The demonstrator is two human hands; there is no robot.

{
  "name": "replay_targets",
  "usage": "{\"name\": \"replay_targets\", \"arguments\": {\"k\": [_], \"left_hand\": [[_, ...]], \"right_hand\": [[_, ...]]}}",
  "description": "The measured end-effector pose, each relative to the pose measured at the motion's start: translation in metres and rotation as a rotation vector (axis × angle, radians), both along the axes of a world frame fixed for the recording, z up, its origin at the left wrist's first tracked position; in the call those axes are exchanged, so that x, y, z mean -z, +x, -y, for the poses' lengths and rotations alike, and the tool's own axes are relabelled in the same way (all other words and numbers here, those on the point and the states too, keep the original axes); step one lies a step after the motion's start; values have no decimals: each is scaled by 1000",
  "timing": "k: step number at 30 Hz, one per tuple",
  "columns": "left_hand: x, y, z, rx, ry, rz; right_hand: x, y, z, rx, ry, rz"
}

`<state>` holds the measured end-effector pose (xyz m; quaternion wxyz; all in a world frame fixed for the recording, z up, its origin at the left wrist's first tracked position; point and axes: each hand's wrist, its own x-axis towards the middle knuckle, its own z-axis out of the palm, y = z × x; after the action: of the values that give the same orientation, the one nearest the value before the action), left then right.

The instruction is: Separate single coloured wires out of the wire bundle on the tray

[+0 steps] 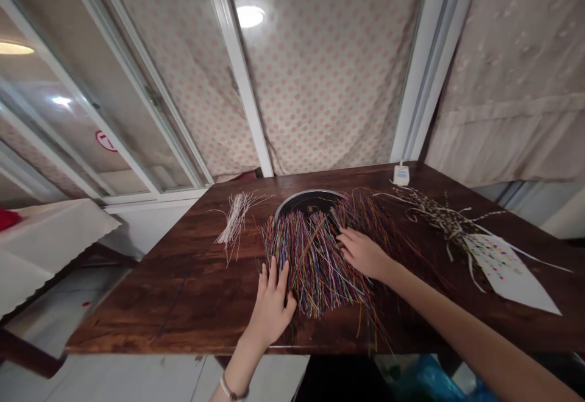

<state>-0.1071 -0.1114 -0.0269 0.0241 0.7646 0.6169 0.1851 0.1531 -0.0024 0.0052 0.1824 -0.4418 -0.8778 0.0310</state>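
Note:
A dense pile of thin multicoloured strands (315, 262) lies fanned across the dark wooden table (137, 310). My left hand (272, 307) presses its spread fingers against the pile's near left side. My right hand (363, 253) rests on the strands at the pile's right side, holding no separate bundle. Behind the pile, a round dark metal-rimmed pan (311, 201) is partly covered by strands. A loose bundle of white strands (235, 222) lies to the left, and a speckled bundle (443, 219) lies to the right on a dotted paper sheet (503, 268).
A white plug-like box (401, 175) stands at the table's far edge. A white-covered table (50, 231) stands at the left beyond a gap. Glass panels and a dotted fabric wall rise behind. The near table edge drops to a tiled floor.

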Motion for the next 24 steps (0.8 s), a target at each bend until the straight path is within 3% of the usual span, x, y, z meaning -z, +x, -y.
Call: {"name": "replay_targets", "arguments": {"k": [3, 6, 9, 11, 14, 16, 18, 20, 24], "left_hand": [[-5, -1, -1, 12, -17, -33], [-18, -8, 5, 41, -29, -43], [-42, -17, 15, 54, 13, -46], [-62, -18, 20, -42, 67, -66], [-88, -4, 14, -238, 216, -102], [-95, 16, -2, -168, 255, -69], [-89, 41, -27, 40, 218, -23], [-71, 66, -57, 224, 144, -42], [-27, 93, -101, 298, -76, -152]], "right_hand": [[13, -17, 18, -42, -81, -21], [25, -20, 25, 58, -135, -43], [32, -10, 24, 179, -113, -48], [34, -5, 25, 195, -77, -9], [35, -11, 29, 133, -41, 48], [34, -20, 31, 73, -54, 54], [34, -27, 33, 47, -75, 37], [36, -28, 32, 66, -78, 23], [41, -6, 23, 109, -40, 77]]}}
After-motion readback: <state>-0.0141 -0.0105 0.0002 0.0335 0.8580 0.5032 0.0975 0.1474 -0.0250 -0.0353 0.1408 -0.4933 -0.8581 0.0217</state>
